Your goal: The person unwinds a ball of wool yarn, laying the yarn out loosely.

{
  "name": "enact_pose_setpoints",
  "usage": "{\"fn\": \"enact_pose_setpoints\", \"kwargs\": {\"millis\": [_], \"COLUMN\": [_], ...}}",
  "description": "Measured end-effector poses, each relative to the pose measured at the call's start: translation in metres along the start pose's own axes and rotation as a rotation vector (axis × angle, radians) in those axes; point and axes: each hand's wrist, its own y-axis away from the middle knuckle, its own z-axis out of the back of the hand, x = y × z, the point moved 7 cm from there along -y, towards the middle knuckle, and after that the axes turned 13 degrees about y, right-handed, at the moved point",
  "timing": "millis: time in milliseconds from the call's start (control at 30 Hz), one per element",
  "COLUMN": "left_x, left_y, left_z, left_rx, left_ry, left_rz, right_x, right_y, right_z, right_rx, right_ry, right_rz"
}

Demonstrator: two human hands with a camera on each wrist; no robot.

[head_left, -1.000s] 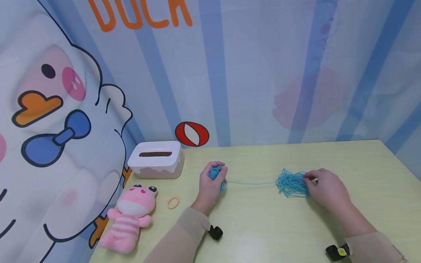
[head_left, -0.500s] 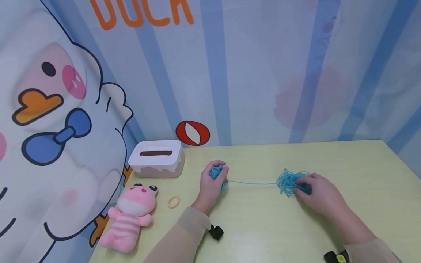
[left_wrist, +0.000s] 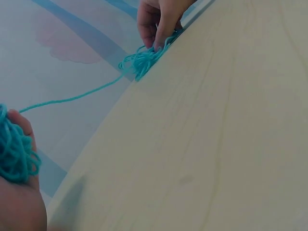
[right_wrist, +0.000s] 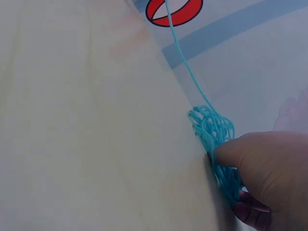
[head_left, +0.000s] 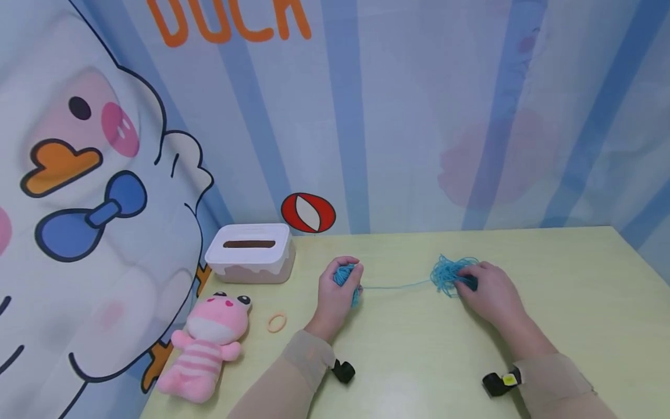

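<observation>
On the far half of the worktop (head_left: 408, 349), a bit right of the middle, you've got blue yarn in two parts, one per hand. Left hand (head_left: 335, 297): fingers curled round a wound bundle (head_left: 344, 275), closed on it, yarn against the palm; likely so the wraps don't spring loose. Right hand (head_left: 494, 294): mostly closed, thumb and fingers pinching the near right side of a loose tangle (head_left: 445, 273); a pinch rather than a fist, probably to avoid crushing loops tighter. Can't tell if that tangle bears on the surface or is slightly lifted. A single strand (head_left: 395, 287) spans between them, fairly straight with a slight bend, so your hands sit well apart, presumably to leave that length free of snags. Off to your left: tissue box (head_left: 248, 256) at the back, pink plush (head_left: 201, 349) on its back in front of it, orange ring (head_left: 276, 323) flat beside the plush. None touches the yarn; that side spot likely spares you catching loops on them.
</observation>
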Motion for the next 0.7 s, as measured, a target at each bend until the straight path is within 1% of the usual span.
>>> {"fn": "enact_pose_setpoints", "kwargs": {"millis": [100,200,233,300,333,367,400,467,500,533,567,633,700], "left_x": [0.000,0.002,0.003,0.004,0.004,0.004,0.004,0.004,0.003,0.002,0.002,0.000,-0.001], "left_y": [-0.001,-0.001,-0.001,-0.001,-0.001,-0.001,0.000,0.000,0.000,0.000,0.001,0.001,0.001], "left_z": [0.000,0.001,0.001,0.002,0.003,0.003,0.003,0.003,0.002,0.001,-0.001,-0.003,-0.006], "left_rx": [0.001,0.001,0.001,-0.002,-0.003,-0.005,-0.005,-0.004,0.000,0.005,0.009,0.020,0.030], "left_ry": [0.000,-0.007,-0.007,-0.009,-0.009,-0.007,-0.006,-0.005,-0.003,0.000,0.001,0.009,0.016], "left_rz": [0.004,0.012,0.014,0.019,0.020,0.021,0.021,0.021,0.020,0.018,0.018,0.010,0.000], "right_x": [0.000,0.000,0.001,0.006,0.012,0.021,0.032,0.062,0.079,0.096,0.111,0.136,0.152], "right_y": [-0.008,-0.012,-0.012,-0.010,-0.008,-0.006,-0.004,0.002,0.005,0.008,0.010,0.013,0.013], "right_z": [-0.004,-0.004,-0.003,0.002,0.005,0.009,0.012,0.015,0.014,0.012,0.008,0.000,-0.007], "right_rx": [-0.018,-0.041,-0.062,-0.147,-0.207,-0.271,-0.330,-0.414,-0.422,-0.409,-0.379,-0.301,-0.236], "right_ry": [-0.015,-0.032,-0.040,-0.065,-0.084,-0.106,-0.127,-0.154,-0.165,-0.170,-0.175,-0.170,-0.149], "right_rz": [-0.021,-0.050,-0.064,-0.072,-0.060,-0.030,0.013,0.139,0.206,0.261,0.302,0.330,0.316]}}
